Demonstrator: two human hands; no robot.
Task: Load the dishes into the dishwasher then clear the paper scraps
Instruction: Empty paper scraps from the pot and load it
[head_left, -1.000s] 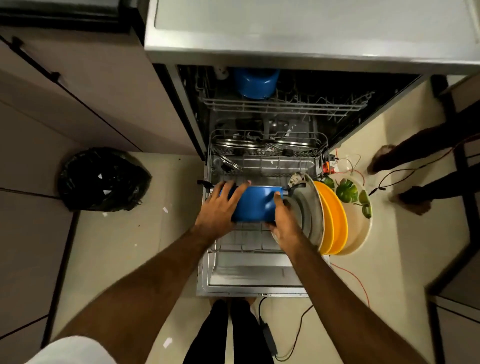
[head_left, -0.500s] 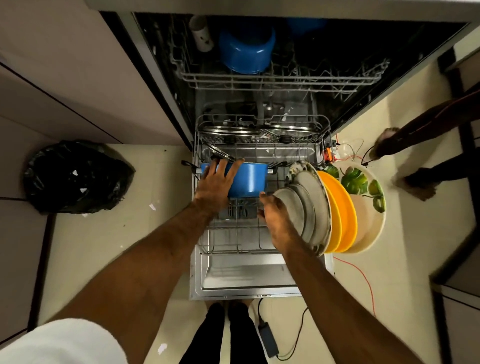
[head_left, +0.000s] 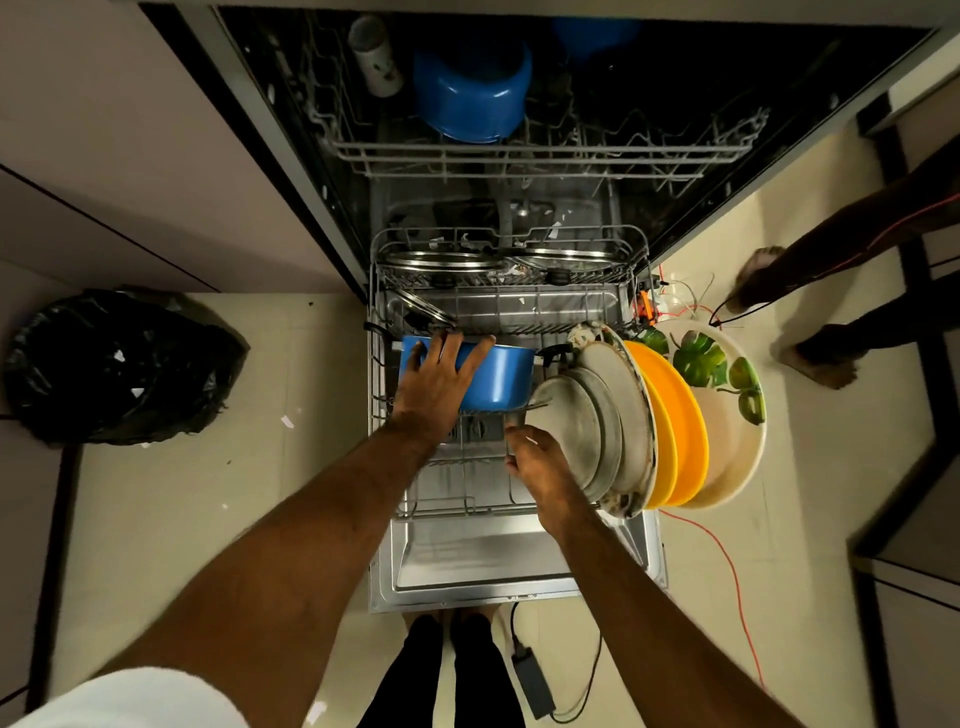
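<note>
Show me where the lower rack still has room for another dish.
Free: the lower rack near left, between the blue pot, the right hand and the front edge. Crowded: upright plates along the right side, steel lids across the back.

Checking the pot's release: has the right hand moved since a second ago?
Yes. The right hand left the blue pot, drawing back toward the front of the rack beside the gray plates.
</note>
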